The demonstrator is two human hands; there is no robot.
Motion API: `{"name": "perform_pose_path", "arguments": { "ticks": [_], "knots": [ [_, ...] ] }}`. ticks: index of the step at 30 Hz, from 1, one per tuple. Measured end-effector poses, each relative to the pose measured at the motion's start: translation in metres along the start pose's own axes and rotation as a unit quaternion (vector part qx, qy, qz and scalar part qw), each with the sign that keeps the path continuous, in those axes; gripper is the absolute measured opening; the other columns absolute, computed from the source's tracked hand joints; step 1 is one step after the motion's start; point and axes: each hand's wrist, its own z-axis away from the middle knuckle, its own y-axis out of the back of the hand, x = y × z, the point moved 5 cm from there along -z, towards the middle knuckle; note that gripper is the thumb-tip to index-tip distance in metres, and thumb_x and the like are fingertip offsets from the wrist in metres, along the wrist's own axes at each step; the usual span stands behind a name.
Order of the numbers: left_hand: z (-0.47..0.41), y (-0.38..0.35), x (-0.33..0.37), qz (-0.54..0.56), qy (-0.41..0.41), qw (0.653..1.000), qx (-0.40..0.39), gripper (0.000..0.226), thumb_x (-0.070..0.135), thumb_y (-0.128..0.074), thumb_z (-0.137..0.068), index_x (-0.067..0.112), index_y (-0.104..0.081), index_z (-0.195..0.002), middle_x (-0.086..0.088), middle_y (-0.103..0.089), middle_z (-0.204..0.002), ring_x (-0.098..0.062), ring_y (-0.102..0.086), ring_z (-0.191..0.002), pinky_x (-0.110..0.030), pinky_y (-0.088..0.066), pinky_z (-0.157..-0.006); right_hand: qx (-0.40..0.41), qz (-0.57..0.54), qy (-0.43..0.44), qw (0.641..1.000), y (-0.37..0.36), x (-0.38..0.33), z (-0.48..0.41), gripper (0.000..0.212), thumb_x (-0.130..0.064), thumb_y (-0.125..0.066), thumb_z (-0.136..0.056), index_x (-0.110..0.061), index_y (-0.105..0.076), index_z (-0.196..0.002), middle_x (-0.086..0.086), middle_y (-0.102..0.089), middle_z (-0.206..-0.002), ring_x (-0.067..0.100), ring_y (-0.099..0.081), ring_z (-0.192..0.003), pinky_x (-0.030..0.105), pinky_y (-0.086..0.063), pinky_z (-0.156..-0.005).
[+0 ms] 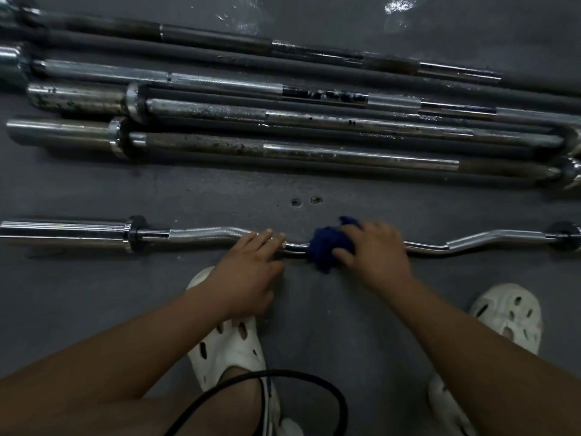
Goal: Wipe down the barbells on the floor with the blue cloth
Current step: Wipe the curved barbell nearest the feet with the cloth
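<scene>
Blue cloth [327, 247] gripped in my right hand [374, 250], mid-wipe at the centre of the curl bar [204, 233]; left hand [248, 262] flat, steadying. Next, I judge: slide cloth along.

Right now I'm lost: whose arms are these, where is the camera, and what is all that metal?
No machine here: a person wears a camera on the head, looking down at their own arms. The right hand grips a blue cloth bunched round the middle of a wavy curl bar on the grey floor. The left hand rests its fingers on the same bar beside the cloth. Beyond lie several straight barbells, some dull and spotted. The white clogs are on the person's feet.
</scene>
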Motion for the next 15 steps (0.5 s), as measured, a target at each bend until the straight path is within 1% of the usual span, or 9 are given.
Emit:
{"name": "perform_pose_path", "arguments": {
  "ticks": [3, 5, 7, 9, 10, 11, 13, 14, 15],
  "knots": [
    [-0.001, -0.005, 0.004, -0.008, 0.018, 1.000, -0.006, 0.045, 0.044, -0.055, -0.075, 0.027, -0.067, -0.114, -0.016, -0.022, -0.162, -0.037, -0.018, -0.149, -0.051, -0.012, -0.120, 0.088, -0.104, -0.162, 0.977, -0.010, 0.024, 0.027, 0.039, -0.028, -0.062, -0.081, -0.019, -0.062, -0.119, 0.009, -0.058, -0.125, 0.031, -0.050, -0.109, 0.041, -0.042, -0.092],
    [-0.001, -0.008, 0.009, -0.016, 0.022, 1.000, -0.007, 0.049, 0.046, -0.055, -0.076, 0.028, -0.063, -0.121, -0.015, -0.013, -0.164, -0.037, -0.010, -0.150, -0.052, -0.006, -0.120, 0.122, -0.221, -0.250, 0.935, -0.016, 0.004, 0.034, 0.034, -0.012, -0.063, -0.074, -0.017, -0.062, -0.107, 0.010, -0.051, -0.129, 0.031, -0.047, -0.110, 0.038, -0.040, -0.095],
    [-0.001, -0.007, 0.008, -0.019, 0.020, 1.000, -0.011, 0.052, 0.048, -0.054, -0.079, 0.028, -0.059, -0.127, -0.014, -0.005, -0.165, -0.036, -0.004, -0.151, -0.051, -0.002, -0.121, 0.144, -0.318, -0.266, 0.899, -0.017, -0.021, 0.030, 0.031, -0.006, -0.065, -0.071, -0.021, -0.058, -0.097, 0.007, -0.042, -0.124, 0.025, -0.049, -0.101, 0.028, -0.040, -0.093],
    [-0.001, -0.005, 0.006, -0.023, 0.017, 0.999, -0.017, 0.053, 0.048, -0.054, -0.080, 0.027, -0.057, -0.129, -0.014, -0.003, -0.165, -0.036, -0.003, -0.151, -0.050, -0.002, -0.121, 0.145, -0.403, -0.273, 0.861, -0.020, -0.029, 0.025, 0.034, -0.002, -0.067, -0.071, -0.022, -0.056, -0.095, 0.004, -0.039, -0.119, 0.016, -0.049, -0.091, 0.020, -0.039, -0.089],
    [-0.001, -0.004, 0.005, -0.022, 0.016, 0.999, -0.017, 0.053, 0.048, -0.054, -0.079, 0.027, -0.058, -0.128, -0.014, -0.005, -0.165, -0.036, -0.004, -0.151, -0.050, -0.002, -0.121, 0.147, -0.466, -0.317, 0.813, -0.027, -0.022, 0.025, 0.035, 0.000, -0.067, -0.072, -0.021, -0.055, -0.098, 0.005, -0.044, -0.117, 0.014, -0.051, -0.087, 0.019, -0.041, -0.085],
    [-0.001, -0.004, 0.006, -0.020, 0.016, 1.000, -0.017, 0.053, 0.048, -0.054, -0.078, 0.026, -0.060, -0.126, -0.015, -0.007, -0.165, -0.037, -0.006, -0.151, -0.051, -0.003, -0.121, 0.169, -0.543, -0.387, 0.725, -0.034, -0.012, 0.029, 0.037, -0.001, -0.068, -0.072, -0.019, -0.053, -0.101, 0.008, -0.051, -0.114, 0.014, -0.055, -0.084, 0.021, -0.045, -0.079],
    [-0.002, -0.004, 0.008, -0.019, 0.023, 0.999, -0.017, 0.052, 0.048, -0.052, -0.075, 0.025, -0.062, -0.121, -0.016, -0.010, -0.164, -0.038, -0.007, -0.150, -0.052, -0.004, -0.120, 0.216, -0.675, -0.511, 0.486, -0.047, -0.013, 0.038, 0.030, -0.003, -0.065, -0.074, -0.016, -0.052, -0.097, 0.011, -0.062, -0.100, 0.016, -0.061, -0.073, 0.029, -0.049, -0.066],
    [-0.002, -0.004, 0.010, -0.019, 0.027, 0.999, -0.021, 0.051, 0.048, -0.053, -0.076, 0.025, -0.062, -0.121, -0.016, -0.008, -0.165, -0.038, -0.005, -0.150, -0.052, -0.002, -0.120, 0.197, -0.718, -0.529, 0.408, -0.051, -0.027, 0.038, 0.021, -0.001, -0.061, -0.077, -0.016, -0.054, -0.091, 0.010, -0.063, -0.090, 0.015, -0.060, -0.067, 0.030, -0.048, -0.060],
    [-0.001, -0.005, 0.011, -0.016, 0.029, 0.999, -0.026, 0.051, 0.049, -0.053, -0.078, 0.026, -0.060, -0.123, -0.015, -0.005, -0.165, -0.037, -0.002, -0.151, -0.052, 0.000, -0.120, 0.148, -0.743, -0.529, 0.383, -0.050, -0.045, 0.035, 0.019, 0.002, -0.056, -0.080, -0.016, -0.055, -0.087, 0.008, -0.061, -0.084, 0.015, -0.059, -0.064, 0.029, -0.047, -0.058]
  ]
}}
